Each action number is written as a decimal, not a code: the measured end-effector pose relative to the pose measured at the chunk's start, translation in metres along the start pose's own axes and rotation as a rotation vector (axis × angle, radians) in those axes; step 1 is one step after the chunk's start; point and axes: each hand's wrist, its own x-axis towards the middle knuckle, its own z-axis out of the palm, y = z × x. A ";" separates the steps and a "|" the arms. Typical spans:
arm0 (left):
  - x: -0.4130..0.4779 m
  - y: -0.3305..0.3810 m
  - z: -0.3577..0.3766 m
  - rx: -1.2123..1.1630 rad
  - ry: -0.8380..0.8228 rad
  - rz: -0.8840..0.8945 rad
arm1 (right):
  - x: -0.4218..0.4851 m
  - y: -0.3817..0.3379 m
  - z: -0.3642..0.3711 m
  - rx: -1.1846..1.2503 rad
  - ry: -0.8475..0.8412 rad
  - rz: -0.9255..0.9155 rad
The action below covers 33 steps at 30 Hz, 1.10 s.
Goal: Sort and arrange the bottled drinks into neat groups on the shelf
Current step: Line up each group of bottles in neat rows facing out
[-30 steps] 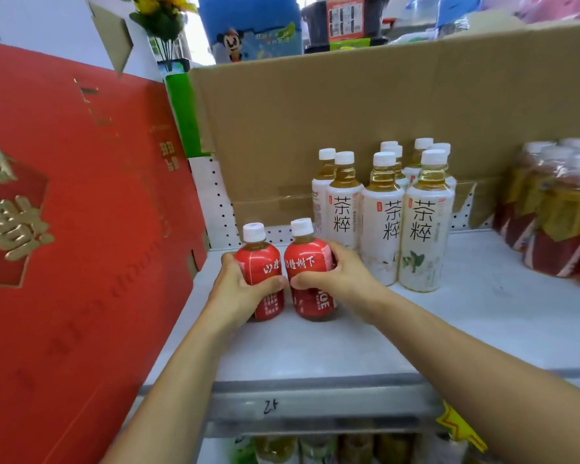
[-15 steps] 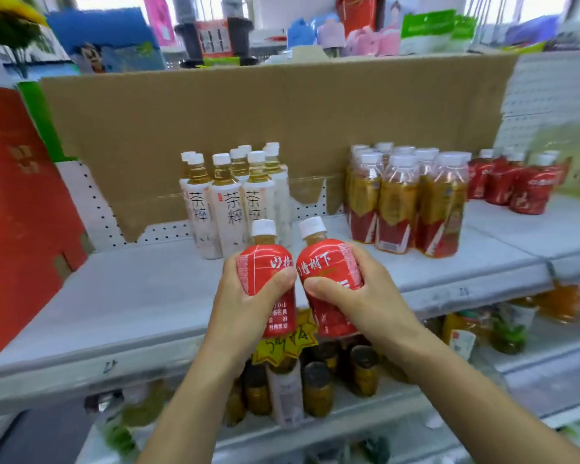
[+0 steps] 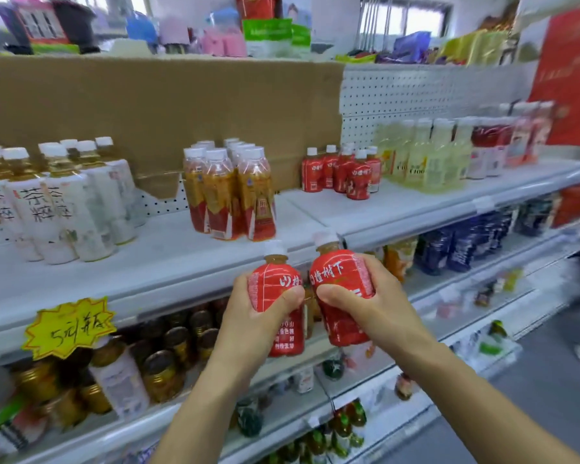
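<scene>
Red-labelled bottles, two, one in each of the hands: left hand (image 3: 255, 319) clamped round left bottle (image 3: 273, 279), right hand (image 3: 369, 306) round right bottle (image 3: 337, 272). Both are roughly upright, close together, held near the shelf (image 3: 148, 286) front edge. Matching red group (image 3: 342, 172) stands far right on the shelf.

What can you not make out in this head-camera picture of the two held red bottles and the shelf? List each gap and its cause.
1. Left bottle: head view, the left hand covers part of its label.
2. Right bottle: the right hand covers its lower label.
3. Red group on the shelf: front bottles hide the rear count.
4. White bottles: blurred, leftmost cut by the left edge.
5. Pink bottles: labels blurred.
</scene>
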 end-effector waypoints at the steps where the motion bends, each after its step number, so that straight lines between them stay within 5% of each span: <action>1: 0.005 0.002 0.011 0.003 -0.013 -0.003 | 0.004 0.003 -0.011 0.006 0.015 -0.002; 18: 0.255 0.026 0.159 0.095 -0.101 -0.014 | 0.223 0.043 -0.139 -0.003 0.081 0.017; 33: 0.392 -0.002 0.225 0.316 0.147 0.065 | 0.388 0.109 -0.177 0.049 -0.033 0.022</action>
